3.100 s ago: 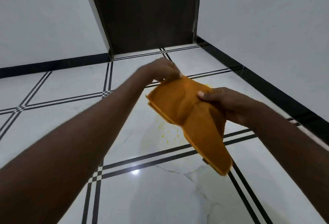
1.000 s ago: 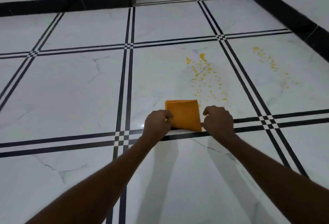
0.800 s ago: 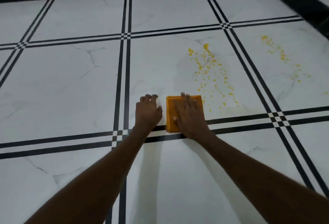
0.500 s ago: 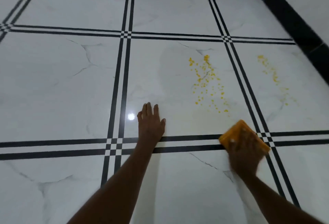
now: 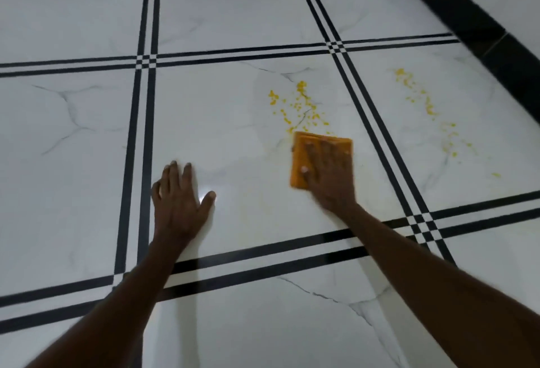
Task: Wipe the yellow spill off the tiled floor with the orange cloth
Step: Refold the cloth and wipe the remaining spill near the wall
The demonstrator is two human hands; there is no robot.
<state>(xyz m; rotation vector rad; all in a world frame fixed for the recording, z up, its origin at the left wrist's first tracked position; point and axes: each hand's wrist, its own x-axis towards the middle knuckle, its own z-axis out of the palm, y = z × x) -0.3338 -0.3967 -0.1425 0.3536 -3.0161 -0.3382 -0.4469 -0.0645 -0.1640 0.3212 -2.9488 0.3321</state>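
Orange cloth (image 5: pixel 301 160), folded to a flat pad, lies on the white marble-patterned tiled floor (image 5: pixel 87 139) beneath the right hand (image 5: pixel 328 173), whose fingers are spread straight and press it down rather than grasp it. The pad's far edge sits just at the near fringe of the yellow spill (image 5: pixel 298 104), a scatter of droplets on the same tile; these droplets appear untouched. A second trail of yellow droplets (image 5: pixel 429 110) lies on the neighbouring tile to the right, across the black double grout lines (image 5: pixel 368 122), well apart from the cloth. The left hand (image 5: pixel 178 201) rests flat and open on the tile as a brace. Judged from this, wiping is only at its start: a faint smear shows near the pad, and both patches remain to be cleared.
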